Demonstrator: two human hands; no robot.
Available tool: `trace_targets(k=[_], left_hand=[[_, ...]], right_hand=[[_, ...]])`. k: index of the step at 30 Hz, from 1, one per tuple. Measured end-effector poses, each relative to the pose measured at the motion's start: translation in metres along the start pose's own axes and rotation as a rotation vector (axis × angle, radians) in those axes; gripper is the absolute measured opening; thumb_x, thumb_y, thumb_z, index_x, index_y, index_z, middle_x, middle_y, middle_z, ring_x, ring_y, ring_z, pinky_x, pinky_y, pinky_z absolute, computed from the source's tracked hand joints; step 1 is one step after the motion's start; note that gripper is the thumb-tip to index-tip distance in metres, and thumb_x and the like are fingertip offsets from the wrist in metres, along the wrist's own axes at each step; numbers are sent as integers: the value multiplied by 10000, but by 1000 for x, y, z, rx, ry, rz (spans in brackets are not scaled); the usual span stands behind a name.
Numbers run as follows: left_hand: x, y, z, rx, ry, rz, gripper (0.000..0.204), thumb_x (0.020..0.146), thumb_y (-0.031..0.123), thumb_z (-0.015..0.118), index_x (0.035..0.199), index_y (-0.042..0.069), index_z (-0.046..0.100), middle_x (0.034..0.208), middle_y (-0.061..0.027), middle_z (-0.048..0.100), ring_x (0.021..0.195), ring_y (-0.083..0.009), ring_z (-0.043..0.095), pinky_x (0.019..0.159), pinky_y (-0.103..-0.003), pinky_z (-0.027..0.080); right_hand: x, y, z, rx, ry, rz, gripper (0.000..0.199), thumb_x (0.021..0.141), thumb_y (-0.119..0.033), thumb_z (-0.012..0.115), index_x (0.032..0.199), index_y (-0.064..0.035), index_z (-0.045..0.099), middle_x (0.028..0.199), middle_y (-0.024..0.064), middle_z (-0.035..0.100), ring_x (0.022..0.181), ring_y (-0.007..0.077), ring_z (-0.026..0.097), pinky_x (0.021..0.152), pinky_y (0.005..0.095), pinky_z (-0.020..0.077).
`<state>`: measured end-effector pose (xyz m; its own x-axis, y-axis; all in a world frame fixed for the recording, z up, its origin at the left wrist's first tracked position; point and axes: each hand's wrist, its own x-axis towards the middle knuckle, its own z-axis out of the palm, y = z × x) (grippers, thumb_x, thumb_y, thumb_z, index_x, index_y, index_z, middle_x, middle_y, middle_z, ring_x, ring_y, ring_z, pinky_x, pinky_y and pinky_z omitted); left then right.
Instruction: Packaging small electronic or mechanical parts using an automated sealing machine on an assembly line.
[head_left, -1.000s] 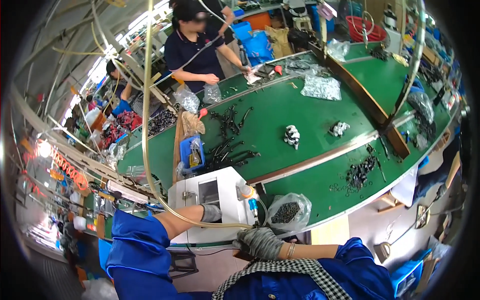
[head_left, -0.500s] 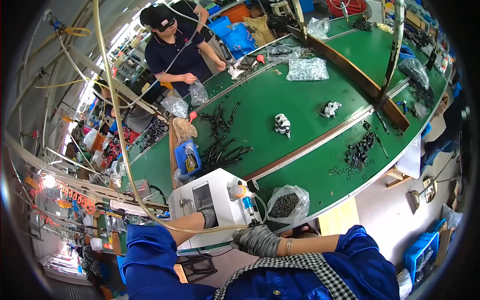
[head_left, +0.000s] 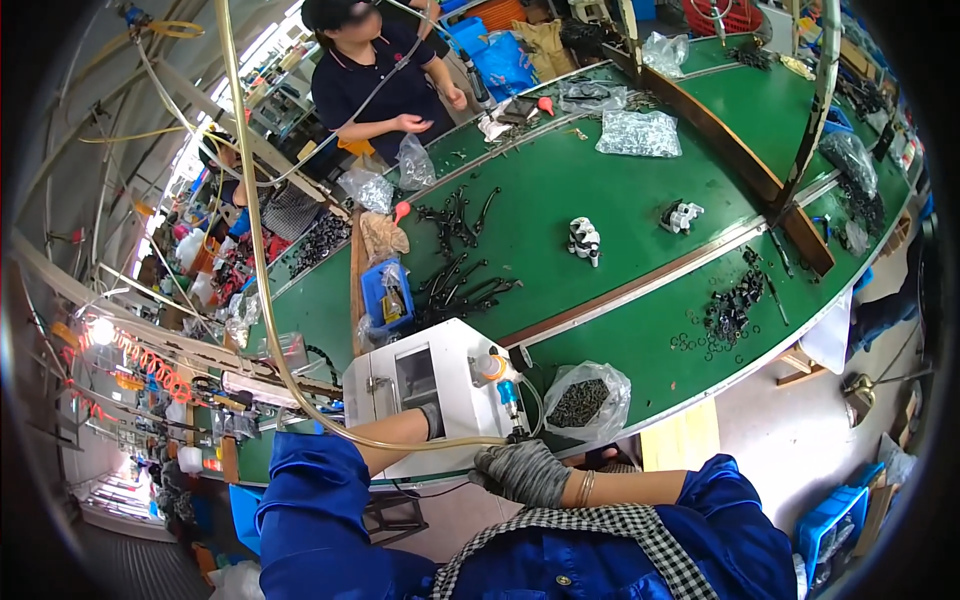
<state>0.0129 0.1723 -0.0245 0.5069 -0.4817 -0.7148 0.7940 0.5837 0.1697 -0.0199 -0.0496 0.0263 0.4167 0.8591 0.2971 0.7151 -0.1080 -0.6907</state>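
A white box-shaped machine (head_left: 465,375) with a dark window stands at the near edge of the green table. My left hand (head_left: 433,421), in a grey glove, reaches into the front of this machine; its fingers are hidden inside. Beside the machine's lower right corner, my right hand (head_left: 525,473), also gloved in grey, is closed with the fingers curled. What it grips, if anything, is out of sight. Just above it sits a blue air fitting (head_left: 508,392) with an orange-and-white regulator (head_left: 491,366). A yellowish hose (head_left: 262,250) hangs from above and runs across my left forearm to the fitting.
Near the machine lie a bag of small dark parts (head_left: 580,403), a blue bin (head_left: 387,295) and black levers (head_left: 465,288). Two silver-white parts, one a caliper-like piece (head_left: 584,241), rest mid-table. Loose black clips (head_left: 735,310) lie right. A co-worker (head_left: 375,85) stands across the table.
The whole view has shifted slightly, with the table sitting further right. The co-worker's hand has drawn away from the clear bag and opened. My hands keep nearly the same places at the machine.
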Motion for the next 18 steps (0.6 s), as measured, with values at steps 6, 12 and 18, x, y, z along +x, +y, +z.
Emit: trace_targets(k=[6, 12, 18], left_hand=[[10, 2, -16, 38, -172, 35, 371, 970, 308, 398, 1217, 56, 513, 1115, -102, 603, 1022, -261, 589, 946, -410, 442], [15, 8, 17, 25, -189, 51, 302, 969, 264, 391, 1129, 46, 524, 1045, -99, 593, 965, -250, 577, 896, -401, 452], [11, -1, 68, 13, -160, 92, 237, 964, 219, 383, 995, 52, 548, 933, -91, 586, 861, -237, 569, 788, -391, 486]], right_hand=[[0, -1, -6, 7, -41, 20, 219, 880, -299, 549, 820, -88, 546, 692, 97, 609, 619, 276, 641, 546, 402, 506], [-2, 3, -7, 52, -9, 4, 174, 859, -258, 559, 822, -88, 546, 670, 97, 602, 607, 272, 642, 523, 395, 504], [-7, 14, 16, 94, 101, -68, 111, 818, -188, 570, 819, -83, 533, 640, 105, 588, 562, 287, 631, 468, 405, 489]])
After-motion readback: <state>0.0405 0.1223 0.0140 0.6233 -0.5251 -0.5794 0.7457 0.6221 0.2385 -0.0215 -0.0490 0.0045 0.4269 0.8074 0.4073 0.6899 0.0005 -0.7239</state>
